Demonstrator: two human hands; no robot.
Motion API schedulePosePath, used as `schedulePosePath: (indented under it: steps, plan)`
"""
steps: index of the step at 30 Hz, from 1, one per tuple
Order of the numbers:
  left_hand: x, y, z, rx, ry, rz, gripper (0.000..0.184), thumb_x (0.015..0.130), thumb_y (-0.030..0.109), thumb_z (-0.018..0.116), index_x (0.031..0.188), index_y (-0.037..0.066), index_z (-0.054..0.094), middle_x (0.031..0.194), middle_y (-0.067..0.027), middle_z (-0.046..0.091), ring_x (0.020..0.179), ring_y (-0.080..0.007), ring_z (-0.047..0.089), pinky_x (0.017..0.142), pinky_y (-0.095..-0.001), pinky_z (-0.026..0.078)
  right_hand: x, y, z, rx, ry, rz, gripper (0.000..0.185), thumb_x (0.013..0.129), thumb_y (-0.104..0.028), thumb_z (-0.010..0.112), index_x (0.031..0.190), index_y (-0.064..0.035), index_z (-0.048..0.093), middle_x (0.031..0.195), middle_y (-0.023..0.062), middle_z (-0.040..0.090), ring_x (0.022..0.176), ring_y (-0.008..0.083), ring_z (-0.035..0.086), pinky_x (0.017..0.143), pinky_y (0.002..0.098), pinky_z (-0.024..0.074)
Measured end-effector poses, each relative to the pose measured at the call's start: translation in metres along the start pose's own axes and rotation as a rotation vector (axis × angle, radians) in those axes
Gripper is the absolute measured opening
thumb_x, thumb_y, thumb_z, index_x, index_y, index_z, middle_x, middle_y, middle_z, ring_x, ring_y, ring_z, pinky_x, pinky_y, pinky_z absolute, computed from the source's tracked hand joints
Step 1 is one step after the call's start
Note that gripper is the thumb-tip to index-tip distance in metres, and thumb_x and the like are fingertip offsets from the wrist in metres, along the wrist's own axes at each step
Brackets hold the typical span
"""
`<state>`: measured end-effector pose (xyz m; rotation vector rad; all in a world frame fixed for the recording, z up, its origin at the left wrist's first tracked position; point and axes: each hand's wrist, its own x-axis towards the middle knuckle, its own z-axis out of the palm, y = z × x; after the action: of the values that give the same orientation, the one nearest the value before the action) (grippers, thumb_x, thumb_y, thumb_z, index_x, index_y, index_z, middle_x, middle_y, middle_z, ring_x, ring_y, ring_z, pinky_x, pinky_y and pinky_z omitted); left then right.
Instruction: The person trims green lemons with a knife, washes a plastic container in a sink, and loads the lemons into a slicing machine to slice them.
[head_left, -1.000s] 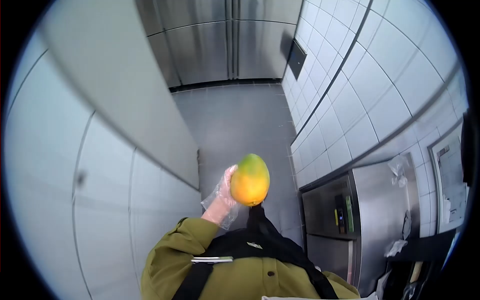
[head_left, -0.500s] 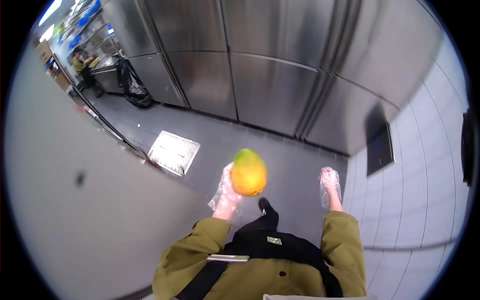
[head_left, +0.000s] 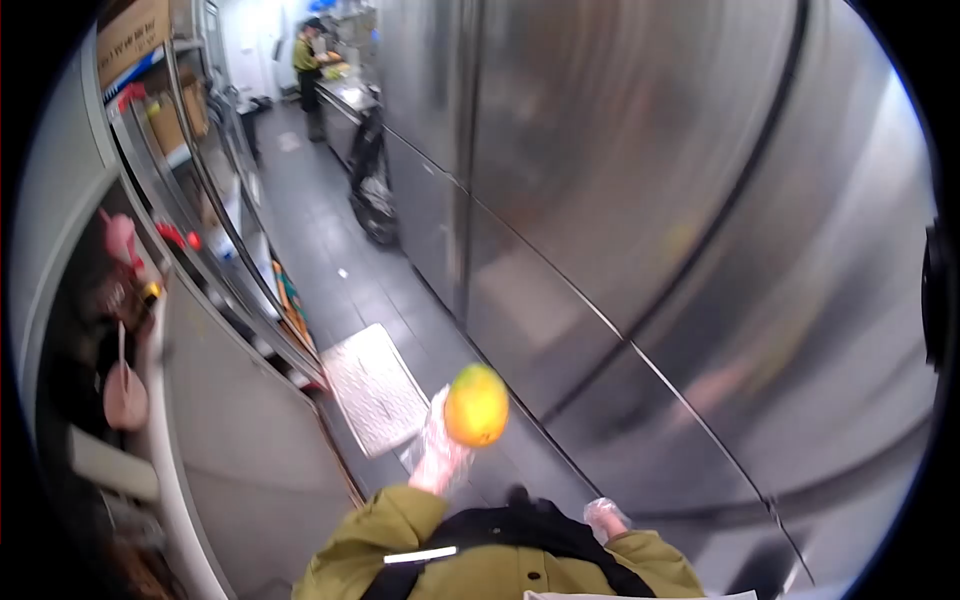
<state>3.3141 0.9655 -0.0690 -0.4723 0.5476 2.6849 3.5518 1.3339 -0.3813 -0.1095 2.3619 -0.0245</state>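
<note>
A round, green-topped orange fruit (head_left: 477, 410) is gripped by the plastic-gloved left hand (head_left: 440, 448); the right hand's (head_left: 606, 518) state can't be told.

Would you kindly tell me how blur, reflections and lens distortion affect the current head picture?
Head view: the rounded orange-green fruit and the clear-plastic-gloved left hand look slightly soft; in the same head view, tall stainless-steel doors look bowed, with smeared reflections; head view again, black corners frame the curved image.

Free aisle (head_left: 305, 210) between shelving (head_left: 184, 115) and cabinets (head_left: 640, 180)
</note>
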Motion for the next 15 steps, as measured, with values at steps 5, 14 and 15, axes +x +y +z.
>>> schedulePosePath:
  steps: [5,14,15]
  plan:
    - [0.121,0.136,-0.059,-0.041,0.091,0.304,0.034,0.084,0.036,0.042,0.096,0.007,0.054,0.095,-0.0100,0.059,0.085,-0.0253,0.057,0.076,-0.0434,0.049,0.502,0.032,-0.141,0.042,0.396,-0.680,0.035,0.085,-0.023,0.042,0.118,-0.0126,0.047,0.120,0.0059,0.046,0.112,0.0190,0.043,0.095,0.0332,0.0346]
    - [0.383,0.402,-0.057,-0.047,0.207,0.430,0.041,0.082,0.042,0.041,0.100,0.007,0.055,0.096,-0.0106,0.060,0.085,-0.0253,0.059,0.076,-0.0419,0.049,0.655,-0.318,-0.644,0.796,-0.123,-0.941,0.028,0.078,-0.031,0.053,0.086,-0.0056,0.061,0.089,0.0112,0.062,0.077,0.0258,0.059,0.071,0.0386,0.0465]
    - [0.424,0.434,-0.055,-0.132,0.142,0.362,0.042,0.082,0.042,0.040,0.099,0.007,0.055,0.096,-0.0108,0.060,0.085,-0.0270,0.059,0.076,-0.0454,0.048,0.665,-0.329,-0.681,0.871,-0.201,-0.883,0.027,0.078,-0.030,0.054,0.086,-0.0046,0.060,0.087,0.0107,0.062,0.074,0.0237,0.060,0.068,0.0367,0.0474]
